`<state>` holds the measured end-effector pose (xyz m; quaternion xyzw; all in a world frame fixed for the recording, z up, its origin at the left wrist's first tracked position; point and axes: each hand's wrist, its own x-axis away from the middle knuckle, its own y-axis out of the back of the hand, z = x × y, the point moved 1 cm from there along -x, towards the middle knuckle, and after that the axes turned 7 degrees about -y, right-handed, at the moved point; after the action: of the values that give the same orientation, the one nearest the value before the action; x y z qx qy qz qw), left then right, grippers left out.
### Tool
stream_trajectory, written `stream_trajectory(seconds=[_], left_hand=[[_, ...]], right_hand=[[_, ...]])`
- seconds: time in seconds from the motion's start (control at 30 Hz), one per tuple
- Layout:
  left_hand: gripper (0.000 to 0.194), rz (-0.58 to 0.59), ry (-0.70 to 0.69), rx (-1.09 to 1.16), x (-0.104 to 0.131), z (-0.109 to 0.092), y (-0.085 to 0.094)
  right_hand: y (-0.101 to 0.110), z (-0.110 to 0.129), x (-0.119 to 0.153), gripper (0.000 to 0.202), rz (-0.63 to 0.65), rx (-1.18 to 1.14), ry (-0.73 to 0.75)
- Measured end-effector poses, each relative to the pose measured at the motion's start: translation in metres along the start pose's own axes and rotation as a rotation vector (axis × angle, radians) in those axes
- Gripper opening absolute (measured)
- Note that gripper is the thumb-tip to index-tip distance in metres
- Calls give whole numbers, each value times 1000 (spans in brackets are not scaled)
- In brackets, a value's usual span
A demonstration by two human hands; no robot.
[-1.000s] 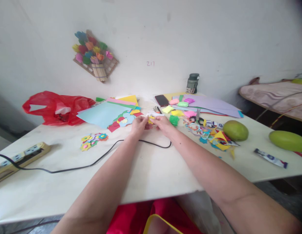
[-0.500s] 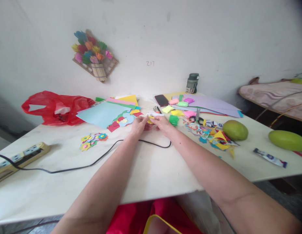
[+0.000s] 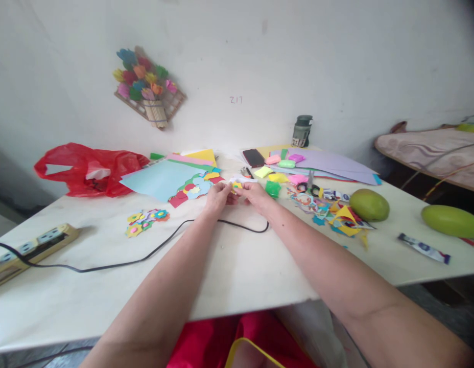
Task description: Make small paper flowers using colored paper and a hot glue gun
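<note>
Over the middle of the table, my left hand [image 3: 217, 198] and my right hand [image 3: 256, 196] come together with fingertips pinched on a small yellow paper flower [image 3: 237, 186]. A bit of green shows on it; the fingers hide the rest. Left of my hands lies a group of finished-looking paper flowers [image 3: 147, 221] with coloured centres. A row of cut paper flower shapes [image 3: 194, 187] rests beyond my left hand. Close to my right hand sits a green packet of clay [image 3: 273, 189].
A black cable [image 3: 160, 251] runs from the power strip [image 3: 49, 240]. A red plastic bag [image 3: 84, 171] stands back left. On the right lie scissors [image 3: 310, 184], paper scraps [image 3: 317, 204], green mangoes [image 3: 369, 204] and a glue tube [image 3: 424, 248]. A phone [image 3: 254, 157] lies at the back.
The yellow flower has turned slightly between my fingers, and green now shows on it. My hands have stayed almost in place.
</note>
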<state>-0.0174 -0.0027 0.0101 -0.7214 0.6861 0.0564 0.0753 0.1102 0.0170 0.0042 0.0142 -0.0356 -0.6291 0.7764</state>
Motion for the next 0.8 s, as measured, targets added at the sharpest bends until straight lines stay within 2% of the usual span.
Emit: stream_trajectory(seconds=[0.3,0.53,0.8], left_hand=[[28,16,-40,-38,4,-3,-3],[29,-9,-49,-59,3,-4,-1],[25,16,-33,-83,3,-3,-3]], right_hand=[[0,-1,-1,26,-40,8,-4],[1,4,3,25,84,-142,-66],[1,4,3,20,-15,-69,-34]])
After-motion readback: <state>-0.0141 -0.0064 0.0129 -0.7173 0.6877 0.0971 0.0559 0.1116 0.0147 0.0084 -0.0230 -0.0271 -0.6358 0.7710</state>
